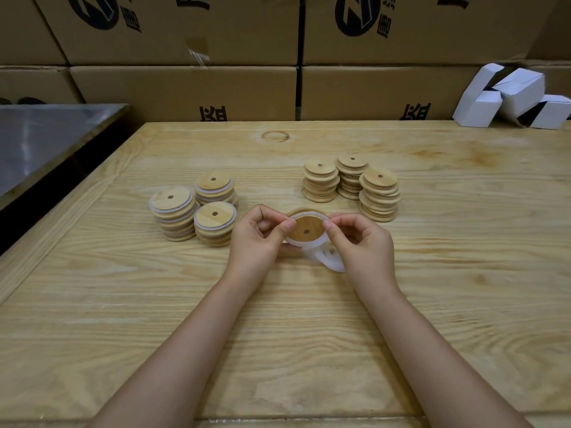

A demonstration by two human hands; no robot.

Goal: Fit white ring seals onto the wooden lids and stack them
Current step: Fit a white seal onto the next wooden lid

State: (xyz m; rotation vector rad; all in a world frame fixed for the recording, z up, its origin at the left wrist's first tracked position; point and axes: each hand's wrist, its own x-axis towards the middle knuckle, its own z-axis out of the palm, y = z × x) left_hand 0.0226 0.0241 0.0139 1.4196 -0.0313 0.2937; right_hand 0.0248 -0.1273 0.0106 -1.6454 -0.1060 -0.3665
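Head view: both hands meet mid-bench. Left hand (256, 233) pinches wooden lid (306, 231) at its 9 o'clock edge, thumb on top. Right hand (361, 239) pinches white ring seal (301, 243) at lid's 3 o'clock — seal lies around lid rim. Spare seals (333, 261) hang under right hand's fingers. Three sealed stacks (173, 217) at 10 o'clock from hands, three bare stacks (378, 196) at 1 o'clock, all on bench (278, 319). Cardboard boxes (185, 88) behind — small white cartons (509, 100) at 2 o'clock.

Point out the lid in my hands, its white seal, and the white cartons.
lid (309, 227): head view, wood face near hole.
white seal (304, 244): head view, near rim.
white cartons (522, 91): head view, middle carton's side.
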